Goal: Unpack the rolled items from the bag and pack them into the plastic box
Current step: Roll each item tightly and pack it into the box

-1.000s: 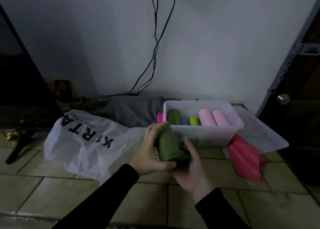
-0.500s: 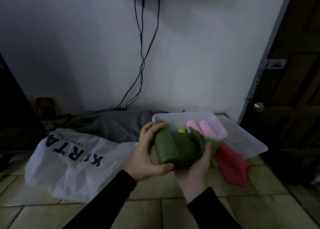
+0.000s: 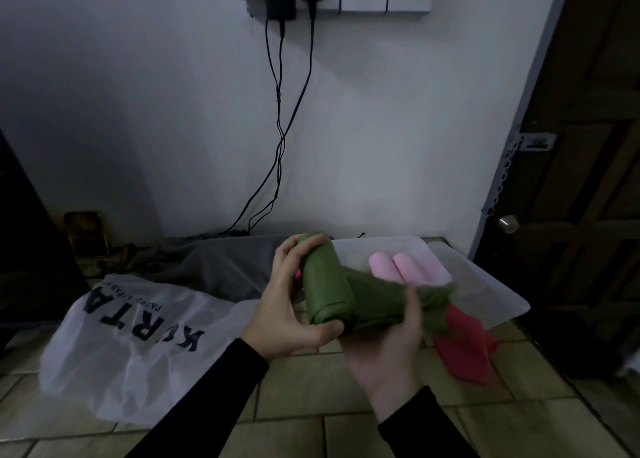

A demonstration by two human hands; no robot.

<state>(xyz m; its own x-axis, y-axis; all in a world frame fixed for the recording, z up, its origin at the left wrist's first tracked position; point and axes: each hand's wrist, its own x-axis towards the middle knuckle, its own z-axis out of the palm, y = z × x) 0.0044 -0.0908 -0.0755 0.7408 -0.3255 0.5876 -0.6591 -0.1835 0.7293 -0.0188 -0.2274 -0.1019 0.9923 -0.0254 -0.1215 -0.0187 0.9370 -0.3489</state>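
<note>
Head view: one green roll (image 3: 325, 284), partly unrolled, held up in front of the plastic box (image 3: 384, 249). Left hand (image 3: 291, 305) wrapped round the rolled end, fingers curled over its top, thumb under. Right hand (image 3: 388, 350) cupped beneath the loose cloth, fingers blurred. Two pink rolls (image 3: 403, 267) side by side in the box. One white bag (image 3: 128, 350) flat on the floor (image 3: 284, 430) at left, one red cloth (image 3: 464, 346) at right by the lid (image 3: 485, 291).
</note>
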